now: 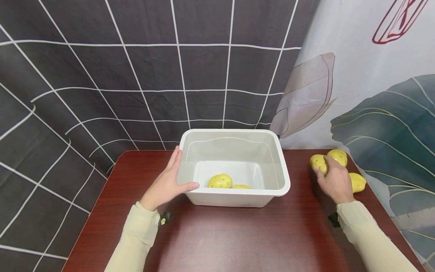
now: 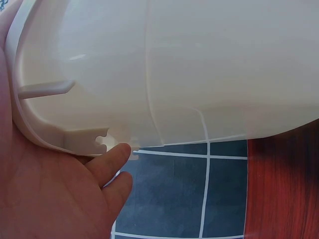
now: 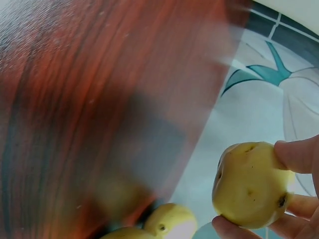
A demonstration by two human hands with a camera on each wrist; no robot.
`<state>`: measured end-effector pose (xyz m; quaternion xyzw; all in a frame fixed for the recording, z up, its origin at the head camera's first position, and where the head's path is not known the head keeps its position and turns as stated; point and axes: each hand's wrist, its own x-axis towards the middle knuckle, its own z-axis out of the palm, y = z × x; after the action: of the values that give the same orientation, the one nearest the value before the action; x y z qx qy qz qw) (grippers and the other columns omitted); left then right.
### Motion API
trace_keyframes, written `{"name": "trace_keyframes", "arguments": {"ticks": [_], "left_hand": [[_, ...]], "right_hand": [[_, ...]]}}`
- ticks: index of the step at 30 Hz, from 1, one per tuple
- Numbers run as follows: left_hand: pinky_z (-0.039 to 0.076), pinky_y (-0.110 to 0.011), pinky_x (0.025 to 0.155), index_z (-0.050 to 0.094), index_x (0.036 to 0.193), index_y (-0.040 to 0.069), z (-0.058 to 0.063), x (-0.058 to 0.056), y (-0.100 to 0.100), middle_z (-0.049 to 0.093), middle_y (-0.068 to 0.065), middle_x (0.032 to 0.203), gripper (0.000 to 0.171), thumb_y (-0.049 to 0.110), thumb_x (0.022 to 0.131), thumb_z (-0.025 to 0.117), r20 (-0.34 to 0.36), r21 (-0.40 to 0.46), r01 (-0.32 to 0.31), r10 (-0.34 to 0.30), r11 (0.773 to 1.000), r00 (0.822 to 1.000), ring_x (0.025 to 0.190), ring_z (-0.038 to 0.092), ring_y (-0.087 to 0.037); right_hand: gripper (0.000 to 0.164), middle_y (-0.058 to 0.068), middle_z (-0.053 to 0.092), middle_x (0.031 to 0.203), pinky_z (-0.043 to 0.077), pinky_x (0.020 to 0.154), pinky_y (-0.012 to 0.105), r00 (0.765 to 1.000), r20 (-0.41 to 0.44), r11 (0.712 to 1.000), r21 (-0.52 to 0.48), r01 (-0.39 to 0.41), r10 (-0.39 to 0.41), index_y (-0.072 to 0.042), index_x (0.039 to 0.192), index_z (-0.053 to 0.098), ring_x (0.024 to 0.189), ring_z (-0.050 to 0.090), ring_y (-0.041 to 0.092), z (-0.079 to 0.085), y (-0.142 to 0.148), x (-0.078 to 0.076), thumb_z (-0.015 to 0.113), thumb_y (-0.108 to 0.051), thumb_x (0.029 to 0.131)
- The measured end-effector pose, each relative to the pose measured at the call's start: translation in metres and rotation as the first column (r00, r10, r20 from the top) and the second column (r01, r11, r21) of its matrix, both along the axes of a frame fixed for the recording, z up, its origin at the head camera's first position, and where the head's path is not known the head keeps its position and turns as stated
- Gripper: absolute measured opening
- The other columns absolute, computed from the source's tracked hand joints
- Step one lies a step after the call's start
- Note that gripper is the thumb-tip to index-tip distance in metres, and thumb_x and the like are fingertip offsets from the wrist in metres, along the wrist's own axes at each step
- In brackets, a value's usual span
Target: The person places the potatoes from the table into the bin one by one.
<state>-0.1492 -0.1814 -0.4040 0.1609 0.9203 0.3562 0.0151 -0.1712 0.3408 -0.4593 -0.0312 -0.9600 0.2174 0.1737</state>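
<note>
My right hand [image 1: 334, 181] is at the table's right side and pinches a yellow potato [image 3: 251, 184] between thumb and fingers. Two more potatoes lie beside that hand, one behind it [image 1: 337, 156] and one to its right [image 1: 357, 182]. At the middle back stands a white plastic tub [image 1: 234, 198]. Inside it are a potato [image 1: 220, 181] and another potato [image 1: 241, 186], mostly hidden by the front wall. My left hand [image 1: 166, 186] rests at the tub's left front corner, fingers straight along the left side and thumb on the front rim.
The dark red wooden table [image 1: 224, 238] carries everything. Behind it and on the left hangs a dark grey cloth [image 1: 149, 68] with white grid lines. A pale cloth with leaf prints [image 1: 391, 151] borders the table's right edge.
</note>
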Motion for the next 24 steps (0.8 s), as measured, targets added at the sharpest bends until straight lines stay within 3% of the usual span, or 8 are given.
{"name": "trace_keyframes", "arguments": {"ticks": [5,13,24], "left_hand": [[0.035,-0.051,0.113,0.006,0.161,0.006,0.000,0.000,0.000,-0.003,-0.001,0.169,0.121,0.060,0.080,0.077,-0.005,0.001,0.001,-0.001,1.000,1.000,0.152,0.018,-0.030],[0.034,-0.050,0.113,0.005,0.161,0.005,0.001,0.000,0.000,-0.004,-0.001,0.169,0.121,0.061,0.081,0.076,-0.010,-0.003,0.003,-0.003,1.000,1.000,0.152,0.018,-0.030],[0.036,-0.050,0.113,0.006,0.161,0.006,0.001,0.000,0.000,-0.003,-0.001,0.169,0.120,0.060,0.081,0.077,-0.009,-0.001,0.001,-0.001,1.000,1.000,0.151,0.020,-0.031]], "right_hand": [[0.058,0.035,0.053,0.132,0.044,0.074,0.062,1.000,-0.002,1.000,-0.014,-0.006,0.006,0.010,0.139,0.048,0.099,0.053,0.049,0.007,-0.007,0.001,0.070,-0.014,0.092],[0.058,0.036,0.052,0.134,0.043,0.084,0.067,0.996,-0.080,0.999,-0.010,-0.045,0.044,0.010,0.139,0.049,0.112,0.051,0.055,0.015,-0.014,0.001,0.071,-0.010,0.090],[0.058,0.034,0.051,0.138,0.039,0.093,0.069,0.992,-0.108,0.998,-0.012,-0.063,0.061,0.009,0.141,0.049,0.119,0.049,0.057,0.026,-0.024,0.004,0.070,-0.010,0.090]]}}
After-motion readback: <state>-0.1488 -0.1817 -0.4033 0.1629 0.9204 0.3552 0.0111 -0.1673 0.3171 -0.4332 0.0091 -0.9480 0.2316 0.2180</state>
